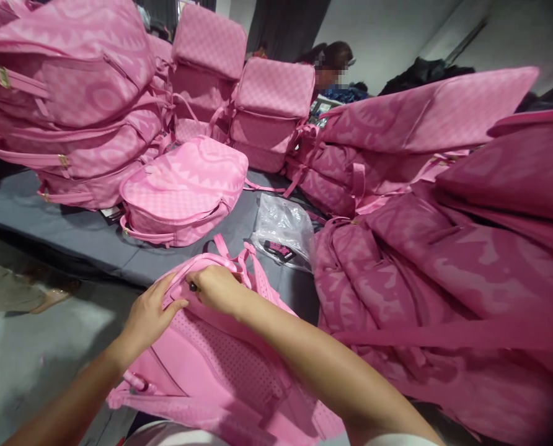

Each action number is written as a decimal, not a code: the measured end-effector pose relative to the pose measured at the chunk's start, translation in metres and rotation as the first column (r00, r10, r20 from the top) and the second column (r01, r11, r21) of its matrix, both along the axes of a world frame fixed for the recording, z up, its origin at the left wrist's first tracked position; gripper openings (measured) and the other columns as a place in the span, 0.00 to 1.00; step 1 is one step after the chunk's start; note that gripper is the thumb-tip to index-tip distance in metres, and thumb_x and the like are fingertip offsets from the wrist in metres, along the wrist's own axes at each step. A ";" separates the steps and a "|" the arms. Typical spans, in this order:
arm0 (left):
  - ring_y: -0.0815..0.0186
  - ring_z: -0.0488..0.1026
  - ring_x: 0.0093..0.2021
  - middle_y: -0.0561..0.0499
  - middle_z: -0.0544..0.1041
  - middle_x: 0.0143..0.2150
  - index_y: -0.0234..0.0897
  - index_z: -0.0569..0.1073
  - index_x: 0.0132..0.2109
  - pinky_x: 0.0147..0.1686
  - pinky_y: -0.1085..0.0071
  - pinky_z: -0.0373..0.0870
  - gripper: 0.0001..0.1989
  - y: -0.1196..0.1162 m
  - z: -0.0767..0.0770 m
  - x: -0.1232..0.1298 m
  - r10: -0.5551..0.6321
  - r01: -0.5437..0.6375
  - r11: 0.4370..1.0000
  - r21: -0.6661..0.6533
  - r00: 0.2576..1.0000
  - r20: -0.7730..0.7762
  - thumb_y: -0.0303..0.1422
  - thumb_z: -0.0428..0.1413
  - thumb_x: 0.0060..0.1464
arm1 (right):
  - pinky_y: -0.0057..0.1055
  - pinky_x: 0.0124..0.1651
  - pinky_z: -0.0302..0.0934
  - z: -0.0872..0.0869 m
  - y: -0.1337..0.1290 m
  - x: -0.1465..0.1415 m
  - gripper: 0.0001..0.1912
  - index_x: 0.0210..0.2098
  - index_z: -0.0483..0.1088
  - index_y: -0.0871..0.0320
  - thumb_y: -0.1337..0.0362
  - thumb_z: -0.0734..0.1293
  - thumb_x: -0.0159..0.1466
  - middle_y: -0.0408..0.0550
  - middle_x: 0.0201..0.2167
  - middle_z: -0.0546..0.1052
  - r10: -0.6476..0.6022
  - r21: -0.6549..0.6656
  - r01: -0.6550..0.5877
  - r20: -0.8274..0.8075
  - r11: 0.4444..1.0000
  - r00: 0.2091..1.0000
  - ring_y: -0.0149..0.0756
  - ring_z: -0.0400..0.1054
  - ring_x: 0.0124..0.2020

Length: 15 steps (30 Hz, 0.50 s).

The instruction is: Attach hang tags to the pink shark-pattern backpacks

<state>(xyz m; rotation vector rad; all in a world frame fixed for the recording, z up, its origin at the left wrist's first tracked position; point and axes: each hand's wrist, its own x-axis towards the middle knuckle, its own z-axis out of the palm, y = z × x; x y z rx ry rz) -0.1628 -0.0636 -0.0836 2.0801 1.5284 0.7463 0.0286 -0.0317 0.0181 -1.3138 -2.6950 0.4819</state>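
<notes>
R grip: R hand (214, 288) is curled tight w/ a small dark item (193, 286) at the thumb side; item type can't be ID'd. L grip: L hand (150, 310) is wide, thumb spread from fingers, fingers along the upper rim of the held backpack (165, 362); firm pinch vs. light rest, can't tell. Placement of the L hand prob. steadies the rim b/c the fabric is soft, while the R hand works just beside it. Held backpack is at lower ctr., at the near edge of the worktop (118, 257), tilted twd. the wearer, dotted back panel (202, 337) up; this orient. likely gives access to the top edge. Strap (178, 406) hangs loose on the near side. Beyond the R hand: clear plastic bag (283, 217) w/ dark-and-pink tag (281, 249), flat on worktop, prob. within easy reach. Adj. to it, L side: single backpack (178, 186), lying flat. Far L: stack of backpacks (95, 142), layered, prob. to save space. Rear ctr.: boxy backpacks (276, 87), checkered faces visible. R side: large backpack pile (444, 260), close to the R arm, so sleeve-side clearance looks ltd. Bkgd.: a person (335, 62) beyond the goods.
</notes>
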 end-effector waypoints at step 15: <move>0.50 0.75 0.54 0.43 0.78 0.54 0.36 0.72 0.59 0.52 0.63 0.69 0.34 0.015 0.032 -0.010 -0.152 0.194 0.915 -0.352 0.978 0.144 0.49 0.59 0.49 | 0.28 0.33 0.65 0.012 -0.111 0.086 0.10 0.36 0.78 0.60 0.72 0.64 0.59 0.52 0.31 0.80 -0.360 -0.381 0.467 0.320 0.798 0.876 0.40 0.76 0.34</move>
